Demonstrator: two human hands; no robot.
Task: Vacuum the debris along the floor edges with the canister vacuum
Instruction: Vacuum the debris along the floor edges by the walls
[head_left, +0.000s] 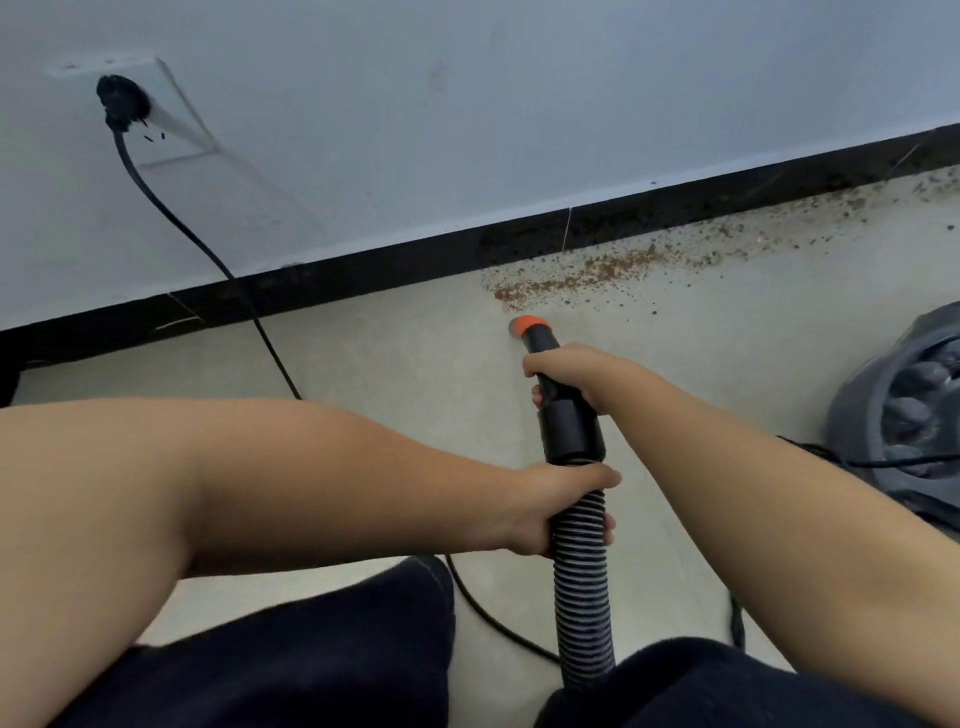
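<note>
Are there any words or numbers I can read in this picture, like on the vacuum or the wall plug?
None can be read.
Nozzle: orange tip, no text.
Hose: no label showing.
Socket plate: plain, with some small dark slots.
Canister: blurred, no readable text.
</note>
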